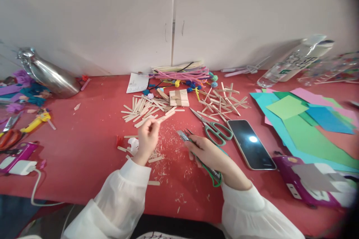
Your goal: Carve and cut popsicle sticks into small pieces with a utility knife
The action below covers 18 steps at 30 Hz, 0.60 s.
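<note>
My left hand [148,136] is closed, pinching a pale wooden craft stick [167,115] that points up and to the right. My right hand [206,151] grips a utility knife [215,175] with a green handle; its blade end points up and left, a little apart from the stick. Wood shavings [168,143] litter the red table [98,149] below and between the hands. Grey-green scissors [214,129] lie partly spread just beyond my right hand. A crumpled white scrap [133,145] and several loose sticks are beside my left wrist.
Beyond the hands lie a heap of craft sticks [143,108], a bound stick block [179,98], joined sticks [224,101] and pipe cleaners [182,74]. A phone [251,143], coloured paper [303,127] and a power strip [297,179] are rightward; a steel jug [53,76] stands left.
</note>
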Each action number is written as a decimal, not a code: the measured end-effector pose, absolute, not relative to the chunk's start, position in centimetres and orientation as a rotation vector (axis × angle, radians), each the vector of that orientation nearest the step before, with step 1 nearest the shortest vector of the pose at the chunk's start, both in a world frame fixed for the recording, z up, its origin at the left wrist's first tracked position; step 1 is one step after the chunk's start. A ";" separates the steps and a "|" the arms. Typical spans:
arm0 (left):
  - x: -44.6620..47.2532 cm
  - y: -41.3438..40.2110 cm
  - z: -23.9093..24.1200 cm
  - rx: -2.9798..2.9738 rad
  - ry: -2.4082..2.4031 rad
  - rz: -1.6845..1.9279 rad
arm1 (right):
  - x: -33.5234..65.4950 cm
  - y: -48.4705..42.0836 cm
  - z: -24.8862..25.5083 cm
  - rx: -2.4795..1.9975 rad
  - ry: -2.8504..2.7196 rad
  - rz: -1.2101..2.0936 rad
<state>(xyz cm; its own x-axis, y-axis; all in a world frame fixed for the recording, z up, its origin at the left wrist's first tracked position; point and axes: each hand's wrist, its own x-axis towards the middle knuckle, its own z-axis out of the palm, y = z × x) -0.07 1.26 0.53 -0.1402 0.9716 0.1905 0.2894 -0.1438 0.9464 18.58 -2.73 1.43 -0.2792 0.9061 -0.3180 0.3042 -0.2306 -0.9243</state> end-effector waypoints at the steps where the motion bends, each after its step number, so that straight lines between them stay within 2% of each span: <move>1: -0.3 1.7 0.4 1.325 1.472 1.378 | 18.7 -2.7 1.4 -1.469 -1.505 1.508; 4: -0.4 2.2 0.0 1.133 1.377 1.331 | 18.5 -2.4 1.5 -1.454 -1.339 1.396; 11: 1.6 -0.2 0.7 1.392 1.141 0.825 | 17.5 -2.2 2.2 -1.339 -0.949 1.332; 18: 1.5 0.0 0.7 1.166 0.973 0.707 | 17.6 -2.5 2.3 -1.320 -0.925 1.339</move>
